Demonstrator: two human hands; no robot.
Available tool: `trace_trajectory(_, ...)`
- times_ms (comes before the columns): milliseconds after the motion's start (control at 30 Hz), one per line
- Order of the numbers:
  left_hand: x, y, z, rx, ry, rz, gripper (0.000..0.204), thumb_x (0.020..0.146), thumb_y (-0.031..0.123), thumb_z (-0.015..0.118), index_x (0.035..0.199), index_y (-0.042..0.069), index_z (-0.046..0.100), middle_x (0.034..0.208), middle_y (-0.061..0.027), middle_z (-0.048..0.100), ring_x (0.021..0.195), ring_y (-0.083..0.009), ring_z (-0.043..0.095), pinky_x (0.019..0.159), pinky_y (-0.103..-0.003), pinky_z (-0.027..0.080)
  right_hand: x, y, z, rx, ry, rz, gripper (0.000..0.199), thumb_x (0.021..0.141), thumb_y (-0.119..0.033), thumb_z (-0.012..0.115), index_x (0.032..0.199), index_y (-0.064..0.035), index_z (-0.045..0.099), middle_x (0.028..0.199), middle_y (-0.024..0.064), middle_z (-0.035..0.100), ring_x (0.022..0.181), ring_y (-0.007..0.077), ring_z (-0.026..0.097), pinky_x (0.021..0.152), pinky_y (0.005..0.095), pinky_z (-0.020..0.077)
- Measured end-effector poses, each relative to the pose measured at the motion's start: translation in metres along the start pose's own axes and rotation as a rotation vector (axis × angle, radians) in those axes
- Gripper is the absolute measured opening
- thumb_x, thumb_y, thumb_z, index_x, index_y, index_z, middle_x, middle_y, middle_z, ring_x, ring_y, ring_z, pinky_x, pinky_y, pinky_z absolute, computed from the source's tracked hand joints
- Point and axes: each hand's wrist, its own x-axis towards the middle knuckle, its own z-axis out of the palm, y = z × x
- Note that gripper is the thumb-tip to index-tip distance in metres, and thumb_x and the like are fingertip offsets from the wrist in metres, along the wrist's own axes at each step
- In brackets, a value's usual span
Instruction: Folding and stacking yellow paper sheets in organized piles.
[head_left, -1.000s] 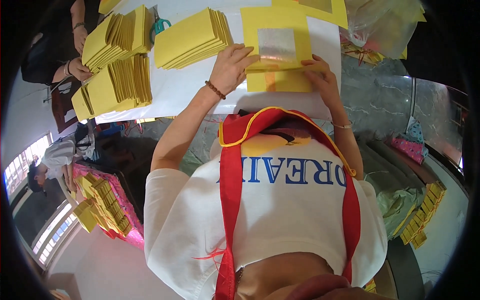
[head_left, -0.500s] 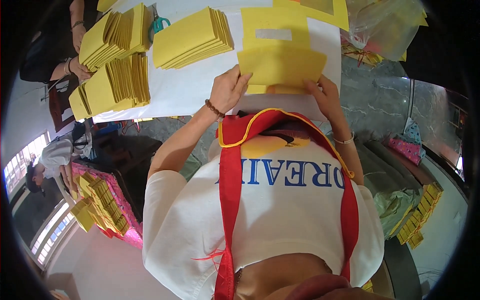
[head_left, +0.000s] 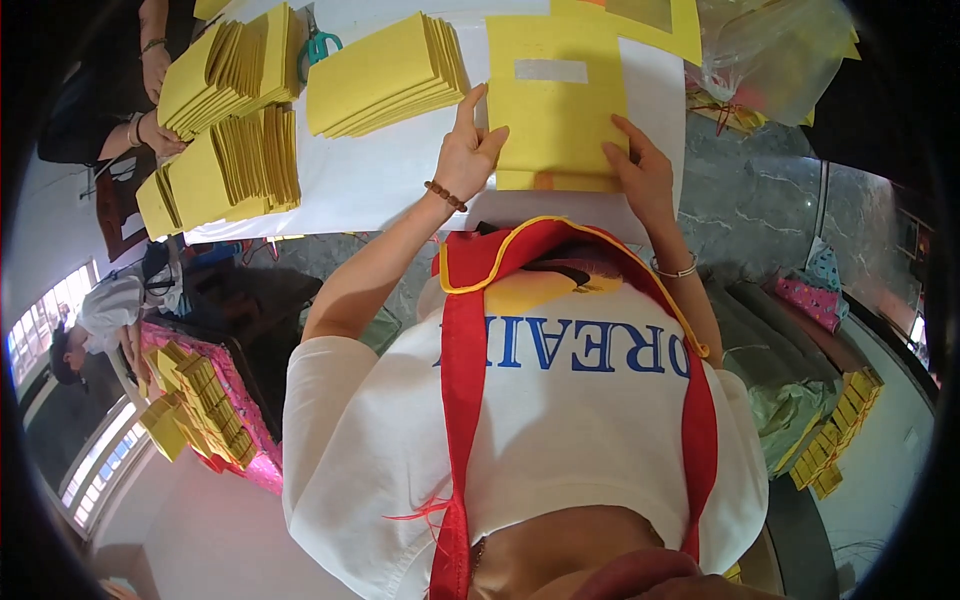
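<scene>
A yellow paper sheet (head_left: 556,125) lies flat on the white-covered table in front of me, with a pale grey strip (head_left: 551,71) across its upper part. My left hand (head_left: 466,152) is at the sheet's left edge, index finger stretched upward and thumb apart. On the opposite edge rests my right hand (head_left: 640,172), its fingers spread and the tips on the paper. Neither hand appears to grip anything. A small orange patch shows at the sheet's near edge.
To the left lie a fanned yellow paper stack (head_left: 385,78), teal-handled scissors (head_left: 319,46) and more folded stacks (head_left: 235,165), touched by another person's hand (head_left: 160,136). More yellow sheets (head_left: 655,25) lie beyond mine. A clear plastic bag (head_left: 765,60) is at the right.
The yellow paper raised between my hands has come down flat over the sheet area. My fingers have opened from their hold, and my left hand has shifted slightly up along the edge.
</scene>
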Motion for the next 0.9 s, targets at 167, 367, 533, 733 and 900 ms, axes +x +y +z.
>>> trace_trajectory(167,0.003,-0.005,-0.003,-0.020,-0.020,-0.014,0.065,0.084,0.014,0.057,0.139,0.005,0.023,0.053,-0.0070,0.054,0.047,-0.0145,0.050,0.048,-0.030,0.041,0.000,-0.004,0.002,0.009,0.003,0.014,0.040,0.085,-0.013,0.060,0.123,-0.0026,0.053,0.095,0.0060,0.064,0.082,0.0073,0.055,0.073,0.0203,0.0438)
trace_trajectory(367,-0.018,0.029,-0.013,0.259,0.073,0.133,0.057,0.084,0.019,0.058,0.132,0.002,0.033,0.054,-0.0101,0.056,0.045,-0.0239,0.053,0.047,-0.034,0.043,0.001,-0.004,0.000,-0.082,-0.002,0.026,0.040,0.084,-0.013,0.061,0.122,-0.0025,0.055,0.095,0.0060,0.064,0.082,0.0070,0.056,0.073,0.0203,0.0441)
trace_trajectory(533,-0.024,0.051,0.000,0.849,0.045,0.726,0.034,0.083,0.017,0.058,0.114,0.005,0.054,0.085,-0.0076,0.064,0.079,-0.0254,0.060,0.071,-0.035,0.045,0.001,0.000,0.003,-0.077,0.029,-0.023,0.040,0.083,-0.012,0.061,0.122,-0.0027,0.055,0.096,0.0061,0.064,0.082,0.0071,0.056,0.073,0.0198,0.0441)
trace_trajectory(733,0.010,0.028,0.041,0.866,-0.041,0.838,0.048,0.082,0.027,0.061,0.126,0.012,0.049,0.132,-0.0129,0.042,0.123,-0.0305,0.037,0.098,-0.043,0.033,0.001,-0.005,0.004,0.010,0.015,-0.012,0.040,0.083,-0.011,0.061,0.122,-0.0020,0.055,0.095,0.0060,0.064,0.080,0.0065,0.055,0.070,0.0194,0.0437)
trace_trajectory(900,0.012,0.013,0.048,0.953,-0.011,0.797,0.050,0.082,0.033,0.060,0.127,0.016,0.048,0.133,-0.0120,0.042,0.123,-0.0301,0.038,0.099,-0.047,0.031,-0.001,-0.005,0.002,-0.020,0.017,0.051,0.042,0.079,-0.022,0.064,0.118,-0.0096,0.059,0.087,0.0095,0.064,0.073,0.0123,0.058,0.066,0.0307,0.0451)
